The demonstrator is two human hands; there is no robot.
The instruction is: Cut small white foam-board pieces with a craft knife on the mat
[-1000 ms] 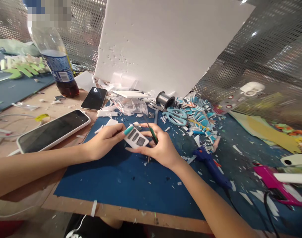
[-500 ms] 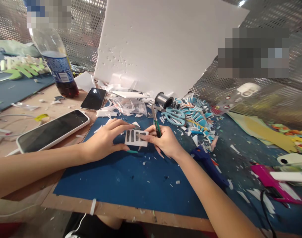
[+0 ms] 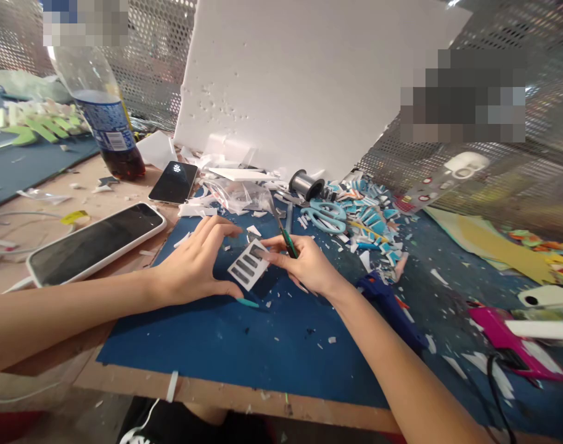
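Over a blue work mat (image 3: 244, 345), a white card (image 3: 246, 266) with four dark bars is pinched at its right end by the right hand (image 3: 309, 264), which also grips a green-handled pointed tool (image 3: 288, 242). The left hand (image 3: 195, 265) spreads open beside it. The step looks like adjusting the card; a second hold calls for closing the left hand. Beyond are light-blue scissors (image 3: 319, 226), a wire spool (image 3: 305, 184) and white foam board (image 3: 281, 80).

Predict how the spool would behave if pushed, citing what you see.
The spool would probably roll, since it lies on its side on round flanges. It may not go far, as scraps and scissors lie close by. Its grey winding looks like wire, so it might feel heavy for its size.
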